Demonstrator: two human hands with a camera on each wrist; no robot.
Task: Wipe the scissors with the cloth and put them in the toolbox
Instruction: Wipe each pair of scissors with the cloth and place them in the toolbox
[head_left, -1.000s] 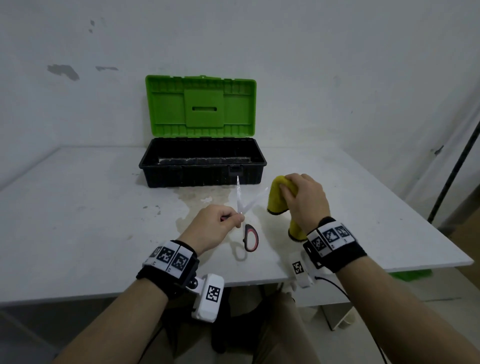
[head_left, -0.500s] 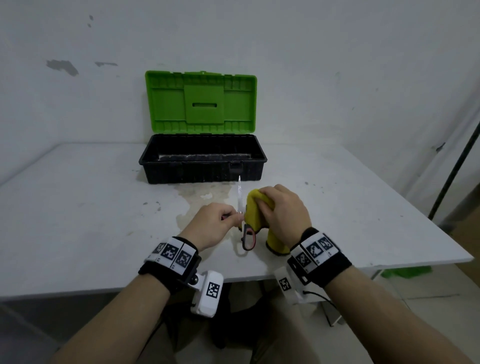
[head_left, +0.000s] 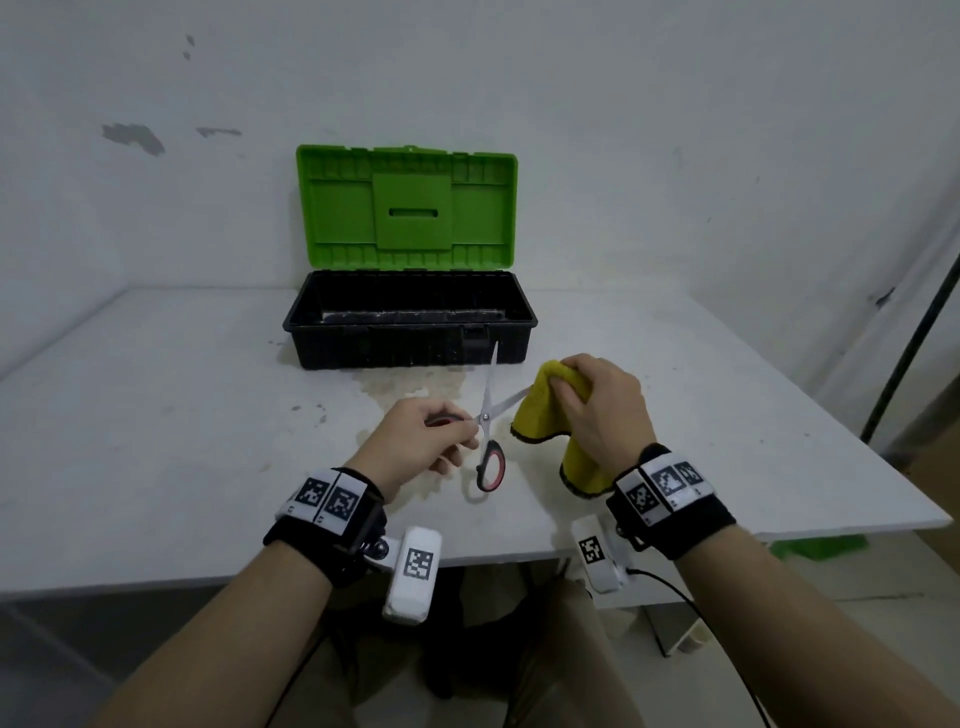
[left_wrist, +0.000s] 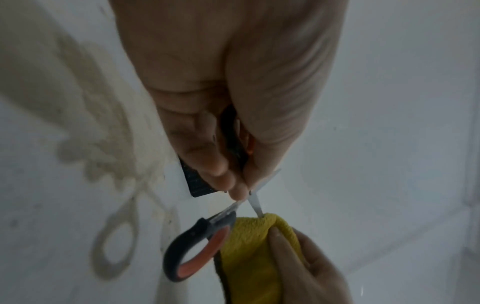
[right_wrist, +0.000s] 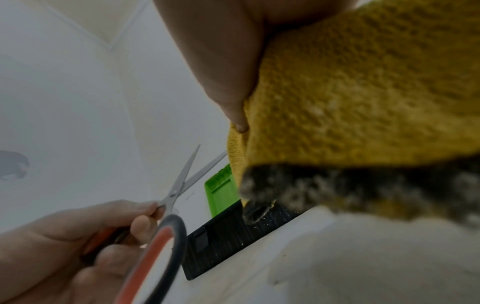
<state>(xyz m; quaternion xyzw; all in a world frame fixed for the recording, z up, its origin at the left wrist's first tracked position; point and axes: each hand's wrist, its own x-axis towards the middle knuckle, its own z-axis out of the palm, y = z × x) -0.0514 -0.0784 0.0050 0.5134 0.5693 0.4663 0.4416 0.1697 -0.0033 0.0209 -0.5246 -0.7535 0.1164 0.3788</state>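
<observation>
My left hand (head_left: 415, 441) grips one black-and-red handle of the scissors (head_left: 488, 415) above the table, blades spread apart and pointing away from me. The other handle loop (head_left: 491, 467) hangs free. My right hand (head_left: 597, 410) pinches a folded yellow cloth (head_left: 543, 415) around the tip of the right blade. In the left wrist view the blade (left_wrist: 255, 203) runs into the cloth (left_wrist: 249, 246). In the right wrist view the cloth (right_wrist: 350, 92) fills the top right, with the scissors (right_wrist: 182, 181) at lower left. The toolbox (head_left: 410, 325), black with a raised green lid, stands open behind.
The white table (head_left: 156, 415) bears a yellowish stain (head_left: 405, 387) in front of the toolbox. A wall rises right behind the box. The table's near edge and right edge lie close to my wrists. A dark pole (head_left: 914, 332) leans at the far right.
The cloth was down near the pivot half a second ago. My right hand has drawn it up and to the right along the blade, and the blades stand spread again.
</observation>
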